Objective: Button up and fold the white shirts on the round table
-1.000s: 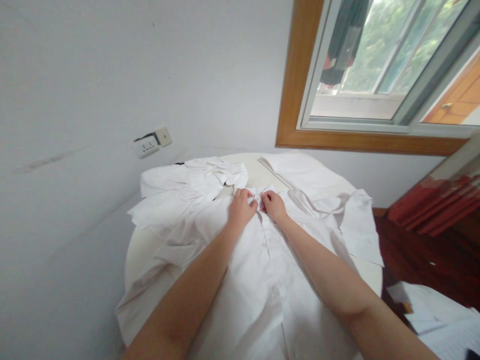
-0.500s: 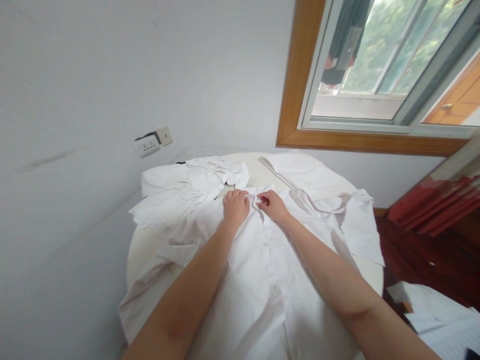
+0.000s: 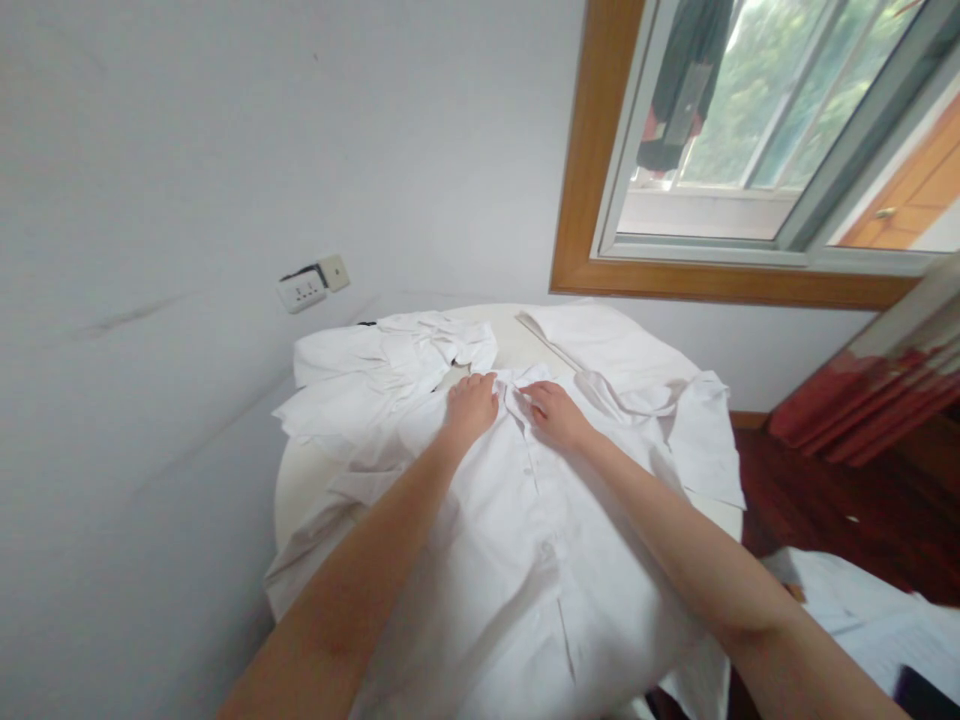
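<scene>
A white button-up shirt (image 3: 495,520) lies spread over a round white table (image 3: 300,480), its button placket running down the middle toward me. At the collar end, my left hand (image 3: 472,405) is closed on the fabric just left of the front opening. My right hand (image 3: 553,408) is on the opposite side of the opening, its curled fingers closed on the other edge of the shirt. Both sets of fingertips are partly hidden by the hands and cloth. The shirt's sleeves lie out to either side in loose folds.
Crumpled white cloth (image 3: 375,355) lies at the table's back left, and a folded white cloth (image 3: 607,335) at the back right. Behind stands a wall with a socket (image 3: 302,290) and a wood-framed window (image 3: 562,275). Papers (image 3: 885,620) lie low at the right.
My right hand has turned slightly, with its fingers now lower against the fabric. My left hand stays nearly in place. The whole view has shifted a little.
</scene>
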{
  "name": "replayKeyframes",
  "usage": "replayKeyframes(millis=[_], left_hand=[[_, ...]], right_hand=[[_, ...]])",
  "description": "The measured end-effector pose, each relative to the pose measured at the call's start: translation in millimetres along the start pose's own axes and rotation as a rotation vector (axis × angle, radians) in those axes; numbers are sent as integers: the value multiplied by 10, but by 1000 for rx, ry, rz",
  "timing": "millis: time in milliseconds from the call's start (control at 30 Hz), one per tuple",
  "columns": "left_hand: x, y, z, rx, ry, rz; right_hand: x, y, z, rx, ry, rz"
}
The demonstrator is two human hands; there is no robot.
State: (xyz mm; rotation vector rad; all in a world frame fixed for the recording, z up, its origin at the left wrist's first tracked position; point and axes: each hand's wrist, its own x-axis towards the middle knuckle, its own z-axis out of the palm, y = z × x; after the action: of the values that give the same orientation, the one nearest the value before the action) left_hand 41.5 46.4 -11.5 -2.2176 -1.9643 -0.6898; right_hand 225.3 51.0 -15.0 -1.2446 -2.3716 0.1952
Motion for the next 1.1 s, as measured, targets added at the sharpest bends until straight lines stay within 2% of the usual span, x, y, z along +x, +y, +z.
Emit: replayKeyframes(millis=[133, 200, 267, 400, 567, 667, 867, 967, 1100], left_hand=[[-118, 112, -146, -25, -84, 38], [-211, 179, -129, -56, -161, 13], [-302, 228, -67, -94, -183, -6], [-422, 252, 54, -164, -86, 43], [-452, 252, 63, -207, -79, 114], [-451, 287, 53, -174, -66, 95], [-438, 324, 85, -147, -75, 43], [-438, 324, 83, -126, -82, 9], [-436, 329, 61, -99, -91, -2]], right_hand=[[-196, -133, -52, 72, 68, 175], [-273, -231, -12, 103, 74, 252], [-314, -305, 39, 80, 93, 286], [-305, -321, 73, 10, 100, 280], [-264, -222, 23, 91, 65, 296], [-267, -195, 3, 174, 38, 288], [-281, -174, -16, 288, 81, 359], [-261, -175, -51, 296, 62, 334], [-233, -207, -70, 333, 141, 308]])
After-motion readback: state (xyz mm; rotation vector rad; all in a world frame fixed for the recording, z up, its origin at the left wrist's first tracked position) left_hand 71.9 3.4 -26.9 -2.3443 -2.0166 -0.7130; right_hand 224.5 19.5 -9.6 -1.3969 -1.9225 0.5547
